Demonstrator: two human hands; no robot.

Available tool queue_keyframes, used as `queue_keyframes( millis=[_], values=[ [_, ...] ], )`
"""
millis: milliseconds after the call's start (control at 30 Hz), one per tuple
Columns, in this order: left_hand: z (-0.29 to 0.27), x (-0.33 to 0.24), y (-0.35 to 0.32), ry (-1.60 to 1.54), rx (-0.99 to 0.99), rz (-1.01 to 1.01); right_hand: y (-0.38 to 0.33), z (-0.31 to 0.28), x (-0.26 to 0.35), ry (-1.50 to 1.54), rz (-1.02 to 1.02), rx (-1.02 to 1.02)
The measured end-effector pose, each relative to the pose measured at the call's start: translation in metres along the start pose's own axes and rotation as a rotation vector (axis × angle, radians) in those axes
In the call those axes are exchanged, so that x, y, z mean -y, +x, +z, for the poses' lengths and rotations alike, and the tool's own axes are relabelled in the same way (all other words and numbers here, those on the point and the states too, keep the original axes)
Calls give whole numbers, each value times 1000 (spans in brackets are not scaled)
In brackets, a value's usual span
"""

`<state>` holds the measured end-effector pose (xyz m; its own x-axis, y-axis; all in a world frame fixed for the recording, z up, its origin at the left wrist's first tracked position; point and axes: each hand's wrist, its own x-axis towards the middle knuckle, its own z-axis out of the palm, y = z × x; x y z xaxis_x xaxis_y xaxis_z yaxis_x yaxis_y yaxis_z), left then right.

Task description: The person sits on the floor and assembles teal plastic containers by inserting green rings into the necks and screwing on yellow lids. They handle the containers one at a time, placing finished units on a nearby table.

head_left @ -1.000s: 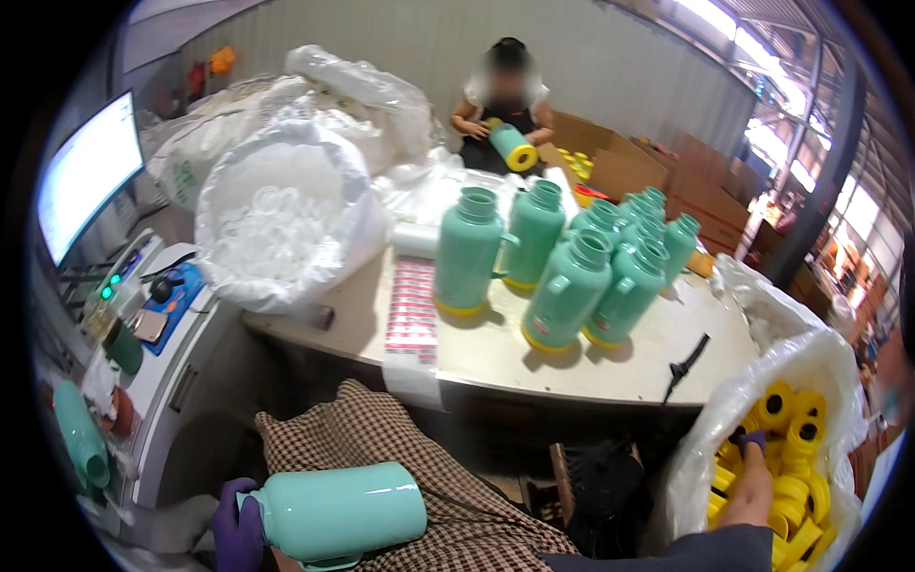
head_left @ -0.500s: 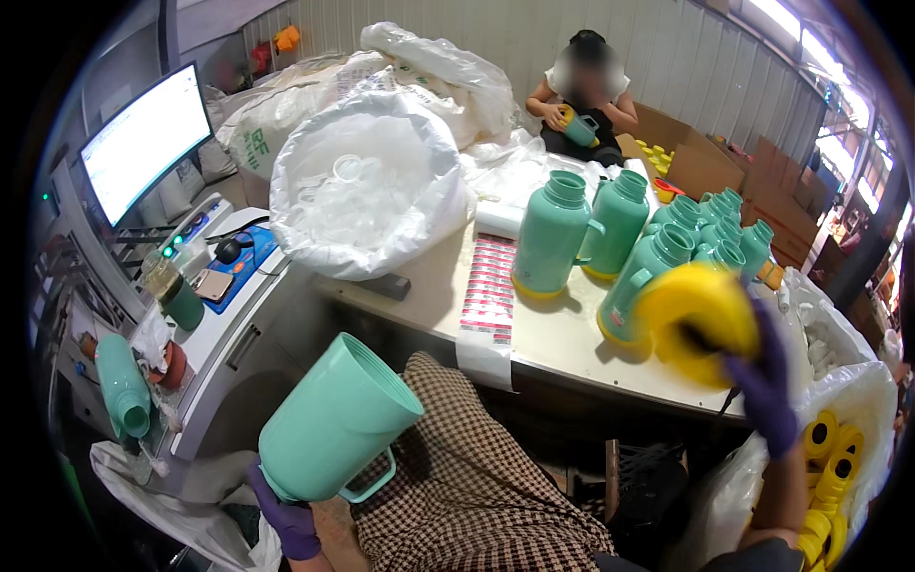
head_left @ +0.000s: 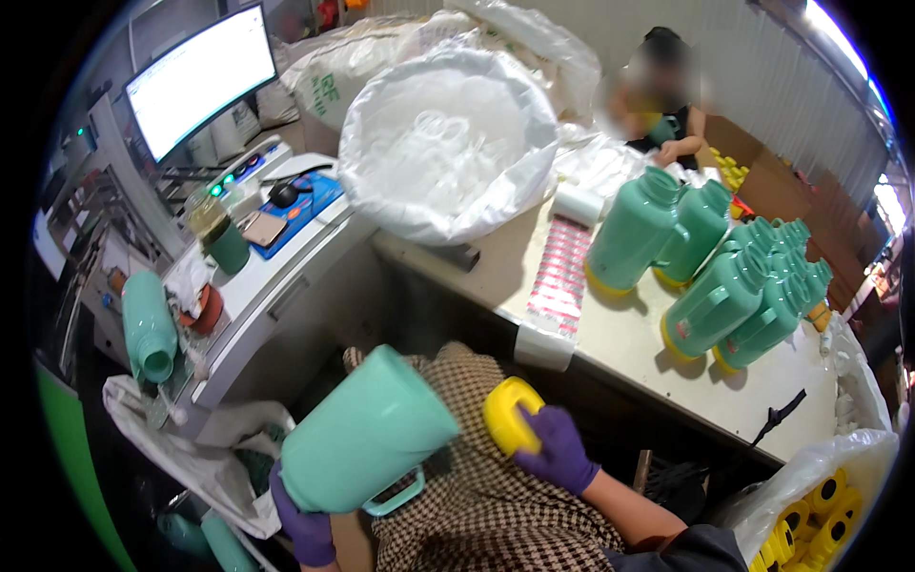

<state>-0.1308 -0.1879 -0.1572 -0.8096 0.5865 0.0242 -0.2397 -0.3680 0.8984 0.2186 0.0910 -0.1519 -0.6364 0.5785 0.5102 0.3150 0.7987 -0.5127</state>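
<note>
My left hand (head_left: 303,522), in a purple glove, grips a mint-green jug body (head_left: 367,431) by its lower end; the jug lies tilted over my lap with its handle pointing down. My right hand (head_left: 559,452), also gloved in purple, holds a yellow round cap (head_left: 511,413) just right of the jug's top end. The cap and the jug are close but a small gap shows between them.
A table (head_left: 610,334) carries several upright mint-green jugs (head_left: 710,272), a strip of pink labels (head_left: 560,272) and a big bag of clear rings (head_left: 448,138). A bag of yellow caps (head_left: 820,505) stands at lower right. Another person (head_left: 662,100) sits behind. A monitor (head_left: 195,81) and machine are at left.
My right hand has brought the yellow cap down from the right to the jug's top end. The jug has tilted slightly, and my head has turned further left and down.
</note>
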Motion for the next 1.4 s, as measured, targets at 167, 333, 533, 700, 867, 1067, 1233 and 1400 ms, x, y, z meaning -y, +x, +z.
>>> queue_keyframes(
  millis=[167,333,533,700,867,1067,1233,1400],
  values=[
    [93,-24,-7,305,4,26,65,-21,20,459,186,-374],
    [118,-14,-4,635,147,226,76,-27,38,469,24,-258],
    [126,-19,-8,695,125,222,68,-27,43,476,24,-224],
    [149,-46,-24,770,149,395,61,-25,44,835,273,-239],
    [168,-66,-9,737,193,308,48,-37,51,815,221,-164],
    [152,-51,15,341,257,55,44,-64,24,1187,454,-351],
    [179,-39,23,654,457,257,42,-74,44,520,278,-381],
    [228,-61,2,646,435,276,20,-118,65,-67,-166,-112]
  ],
)
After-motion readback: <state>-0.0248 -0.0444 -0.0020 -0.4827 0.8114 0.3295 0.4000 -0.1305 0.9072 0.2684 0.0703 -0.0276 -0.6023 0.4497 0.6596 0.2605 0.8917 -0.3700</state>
